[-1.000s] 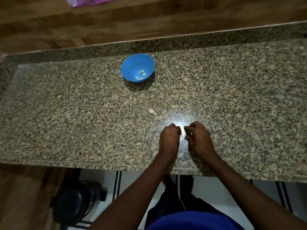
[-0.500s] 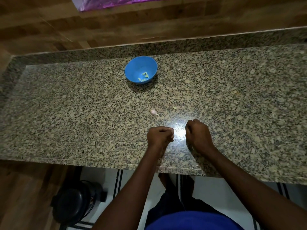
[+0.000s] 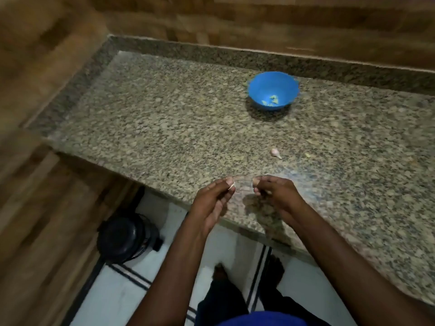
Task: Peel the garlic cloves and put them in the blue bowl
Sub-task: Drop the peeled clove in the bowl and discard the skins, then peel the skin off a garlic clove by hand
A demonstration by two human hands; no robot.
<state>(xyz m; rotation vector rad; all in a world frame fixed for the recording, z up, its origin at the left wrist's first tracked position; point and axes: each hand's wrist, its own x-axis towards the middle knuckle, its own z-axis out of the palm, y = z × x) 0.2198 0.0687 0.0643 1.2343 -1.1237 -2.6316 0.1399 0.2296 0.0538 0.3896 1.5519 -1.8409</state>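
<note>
Wood-grain panelling (image 3: 42, 74) fills the left side and runs along the back behind the counter, blurred by motion. Below it, on the white tiled floor (image 3: 122, 295) crossed by dark stripes, a round black appliance (image 3: 126, 238) stands just beside the counter's left end. The speckled granite countertop (image 3: 169, 128) has a raised strip of the same stone along its left and back edges. At the front edge, the person's left hand (image 3: 211, 203) has its fingers held close together and nearly straight, pinching a small pale scrap (image 3: 231, 185), seemingly garlic skin, at the fingertips. Just to its right, apart from it, the right hand (image 3: 275, 196) hovers over the front edge with its fingers curled inward; whether it holds a clove cannot be told, since the fingertips are blurred. Further toward the middle of the counter lies one unpeeled garlic clove (image 3: 275, 152), with a tiny pale fragment (image 3: 307, 155) near it on the right. Near the back edge sits the blue bowl (image 3: 263, 88), holding a few peeled garlic pieces (image 3: 271, 100) at its bottom. Under the counter, bare feet (image 3: 220, 271) stand on the tiles.
</note>
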